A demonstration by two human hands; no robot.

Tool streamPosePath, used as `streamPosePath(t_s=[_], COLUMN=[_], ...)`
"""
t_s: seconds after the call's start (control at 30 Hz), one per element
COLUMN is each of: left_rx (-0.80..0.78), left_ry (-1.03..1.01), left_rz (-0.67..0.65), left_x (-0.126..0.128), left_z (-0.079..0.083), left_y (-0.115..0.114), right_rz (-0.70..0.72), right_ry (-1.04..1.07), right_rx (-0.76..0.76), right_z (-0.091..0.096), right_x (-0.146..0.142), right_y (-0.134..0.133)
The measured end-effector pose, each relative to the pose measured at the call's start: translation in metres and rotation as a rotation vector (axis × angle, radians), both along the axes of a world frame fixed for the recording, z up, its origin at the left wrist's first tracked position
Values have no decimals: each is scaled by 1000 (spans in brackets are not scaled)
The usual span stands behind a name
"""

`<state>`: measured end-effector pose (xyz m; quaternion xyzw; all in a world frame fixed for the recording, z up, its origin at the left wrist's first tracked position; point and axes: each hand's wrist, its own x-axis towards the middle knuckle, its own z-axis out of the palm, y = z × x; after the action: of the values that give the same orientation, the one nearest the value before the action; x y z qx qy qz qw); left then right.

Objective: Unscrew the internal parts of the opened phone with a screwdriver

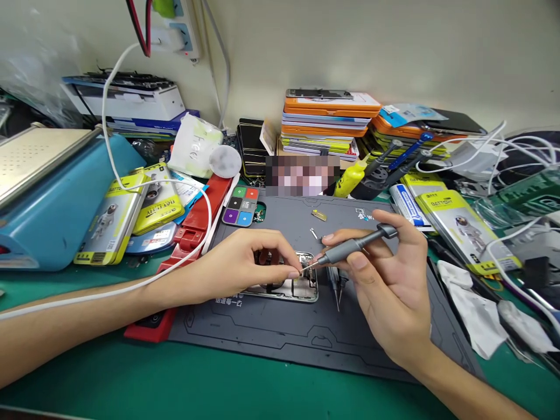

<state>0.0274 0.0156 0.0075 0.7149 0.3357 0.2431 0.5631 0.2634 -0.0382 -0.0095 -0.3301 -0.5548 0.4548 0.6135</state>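
Observation:
A dark grey precision screwdriver (356, 246) rests in my right hand (394, 286), its thin shaft slanting down to the left. Its tip meets the pinched thumb and forefinger of my left hand (258, 262); whatever lies between those fingertips is too small to make out. Beneath them lies an opened phone (284, 290) with bare inner parts, partly covered by my left hand. Tweezers (336, 289) lie on the grey work mat (262, 335), partly hidden by my right hand. A small metal part (314, 234) and a yellowish piece (319, 216) sit beyond the phone.
At the mat's upper left is a coloured screw tray (240, 205). A white cable (205, 224) crosses over my left forearm. Battery packs (468, 230), a screwdriver holder (371, 181), a stack of cases (328, 116) and a blue machine (65, 204) surround the mat.

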Motion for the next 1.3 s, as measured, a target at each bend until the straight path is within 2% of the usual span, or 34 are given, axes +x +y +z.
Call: streamPosePath(t_s=[0.3, 0.93, 1.3], left_rx=[58, -1, 2], left_ry=[8, 3, 3], left_rz=[3, -8, -13], left_x=[-1, 0, 0], left_z=[-2, 2, 2], left_y=[2, 2, 2], right_rz=[-2, -31, 1], right_ry=[-21, -43, -22], right_rx=[-6, -26, -58], right_z=[-1, 1, -1], right_x=[2, -2, 1], right_y=[-1, -1, 1])
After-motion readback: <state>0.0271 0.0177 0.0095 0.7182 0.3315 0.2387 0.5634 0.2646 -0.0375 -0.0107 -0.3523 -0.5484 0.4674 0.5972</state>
